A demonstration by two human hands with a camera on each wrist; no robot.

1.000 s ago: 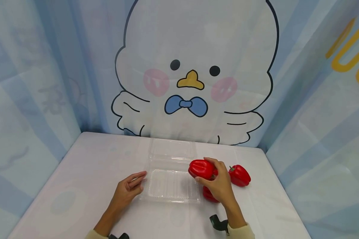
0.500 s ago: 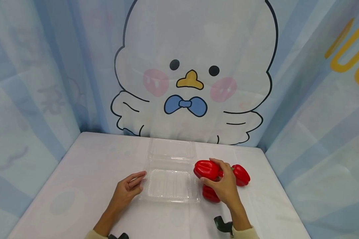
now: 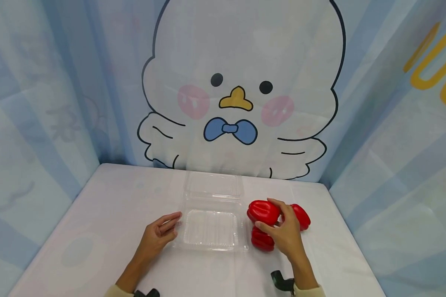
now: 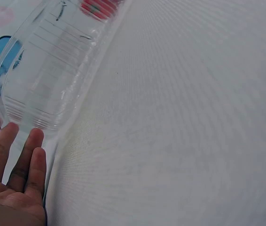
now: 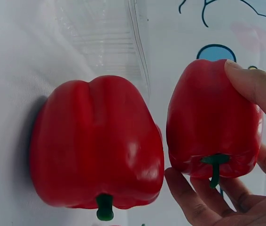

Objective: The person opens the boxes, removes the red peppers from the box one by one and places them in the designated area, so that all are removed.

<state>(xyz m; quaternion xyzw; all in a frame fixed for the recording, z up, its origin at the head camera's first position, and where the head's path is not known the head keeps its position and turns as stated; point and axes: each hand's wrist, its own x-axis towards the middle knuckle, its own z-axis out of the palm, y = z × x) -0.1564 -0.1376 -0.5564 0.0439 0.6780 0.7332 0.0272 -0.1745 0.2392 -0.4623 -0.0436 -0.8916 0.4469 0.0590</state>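
Observation:
My right hand (image 3: 287,233) holds a red bell pepper (image 3: 263,212) with a green stem, thumb and fingers around its sides. In the right wrist view this held pepper (image 5: 213,117) is beside a second bell pepper (image 5: 95,141) lying on the table. From the head, that second pepper (image 3: 262,239) shows just below the held one. Another red pepper (image 3: 301,216) lies to the right, partly hidden by my right hand. With loosely extended fingers, my left hand (image 3: 157,234) touches the left edge of a clear plastic clamshell box (image 3: 212,248), whose lid is folded back.
The box lid (image 3: 213,185) lies toward the rear of the white-covered table (image 3: 107,247), near the printed backdrop (image 3: 241,49). Curtains close in the left and right sides. Dark wrist-worn mounts (image 3: 281,281) stick out below both hands.
My right hand has moved to the right with the held pepper, away from over the box's right edge. The left hand and box have stayed in place.

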